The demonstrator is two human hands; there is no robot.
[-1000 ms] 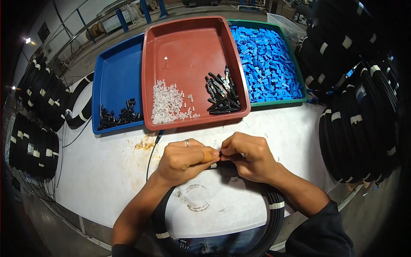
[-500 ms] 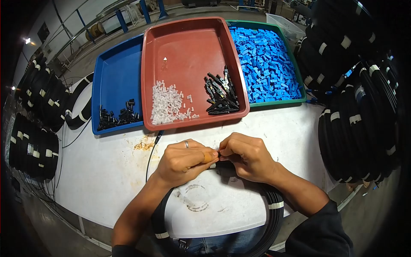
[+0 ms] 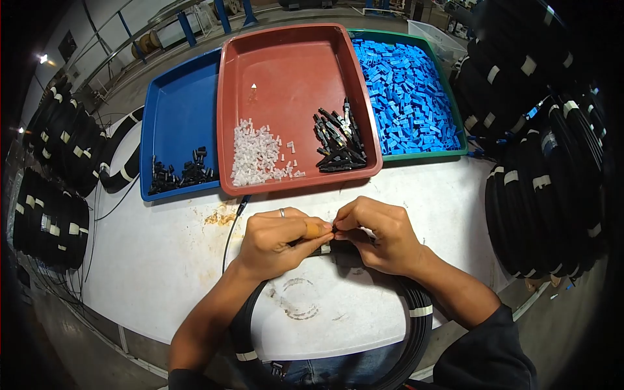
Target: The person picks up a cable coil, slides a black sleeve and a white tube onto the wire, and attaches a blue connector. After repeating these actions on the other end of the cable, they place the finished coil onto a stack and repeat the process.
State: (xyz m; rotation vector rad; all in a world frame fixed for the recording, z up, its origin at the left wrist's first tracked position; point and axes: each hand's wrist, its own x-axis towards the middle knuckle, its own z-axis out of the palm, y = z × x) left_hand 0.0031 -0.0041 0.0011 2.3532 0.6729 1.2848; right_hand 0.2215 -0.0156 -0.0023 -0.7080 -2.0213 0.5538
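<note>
Over the top of a black cable coil [image 3: 419, 325] with pale tape bands, both hands meet at their fingertips. My left hand [image 3: 279, 240], with a ring and a tan wrap on a finger, is closed in a pinch. My right hand [image 3: 380, 234] pinches a small black piece [image 3: 335, 229] at the point where the fingertips meet. What my left fingers hold is hidden. Left of my left hand, a black connector [image 3: 242, 205] on a thin cable lies on the white table [image 3: 162, 273].
A red tray [image 3: 299, 184] holds white clips and black connectors. Beside it are a blue tray [image 3: 182, 194] with small black parts and a green tray [image 3: 426, 156] of blue pieces. Cable coils [image 3: 533, 208] stand at the right, more coils [image 3: 52, 221] at the left.
The right hand's fingers have shifted slightly, and the small black piece shows more clearly between the fingertips. The view has moved slightly.
</note>
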